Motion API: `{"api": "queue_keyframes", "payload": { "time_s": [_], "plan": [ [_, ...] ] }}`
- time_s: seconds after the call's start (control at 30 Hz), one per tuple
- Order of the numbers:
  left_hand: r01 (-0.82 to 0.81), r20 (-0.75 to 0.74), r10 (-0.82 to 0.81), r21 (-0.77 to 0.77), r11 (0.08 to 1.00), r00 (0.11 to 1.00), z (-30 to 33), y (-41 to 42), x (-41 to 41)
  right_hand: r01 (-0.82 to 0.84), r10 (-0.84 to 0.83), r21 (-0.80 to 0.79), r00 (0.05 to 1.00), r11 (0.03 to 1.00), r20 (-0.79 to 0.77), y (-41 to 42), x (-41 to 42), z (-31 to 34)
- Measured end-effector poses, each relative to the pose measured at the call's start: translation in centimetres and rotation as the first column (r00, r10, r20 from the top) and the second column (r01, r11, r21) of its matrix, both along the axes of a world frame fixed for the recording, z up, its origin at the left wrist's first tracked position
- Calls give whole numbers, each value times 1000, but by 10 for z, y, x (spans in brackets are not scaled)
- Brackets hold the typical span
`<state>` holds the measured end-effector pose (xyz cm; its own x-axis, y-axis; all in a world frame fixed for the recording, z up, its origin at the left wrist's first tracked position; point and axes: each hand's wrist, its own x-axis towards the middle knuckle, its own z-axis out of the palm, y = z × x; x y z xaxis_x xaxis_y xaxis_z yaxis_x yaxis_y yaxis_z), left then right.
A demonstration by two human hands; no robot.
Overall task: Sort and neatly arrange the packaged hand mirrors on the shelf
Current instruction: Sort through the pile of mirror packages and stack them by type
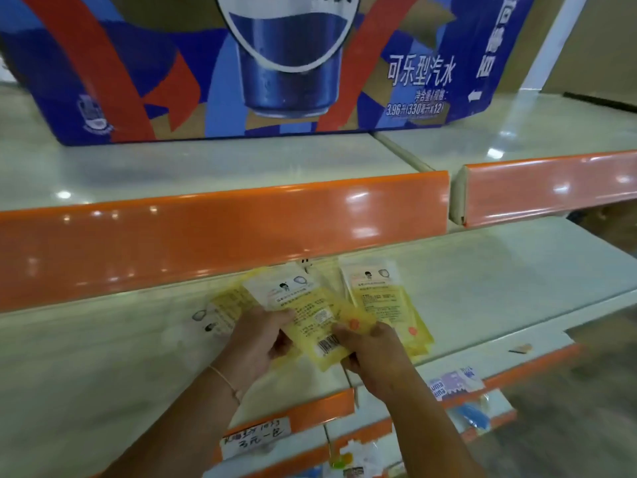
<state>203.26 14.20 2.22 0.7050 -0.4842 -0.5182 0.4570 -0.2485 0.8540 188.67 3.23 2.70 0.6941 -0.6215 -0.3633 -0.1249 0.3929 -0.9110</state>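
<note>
Head view: the left hand [256, 336] and right hand [374, 357], forearms reaching forward, are together gripping a yellow plastic-packaged hand mirror [312, 317] above the pale shelf [499, 270]; a matching packet [386, 298] is lying beside it.

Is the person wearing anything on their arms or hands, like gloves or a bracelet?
No gloves and no sleeves in view: both forearms are bare. The left hand has a thin, light-coloured string bracelet round its wrist, seemingly with a small charm. The right hand and its wrist wear nothing that shows.
</note>
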Motion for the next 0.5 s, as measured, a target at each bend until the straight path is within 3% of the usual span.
{"api": "queue_keyframes", "payload": {
  "time_s": [0.23,0.5],
  "plan": [
    [90,189,-90,6,996,978,12,-61,-29,303,-303,0,953,953,-9,-48,-27,-3],
    [140,371,-178,129,982,911,6,-70,-47,399,-417,-149,901,905,-118,-99,-47,-9]
  ]
}}
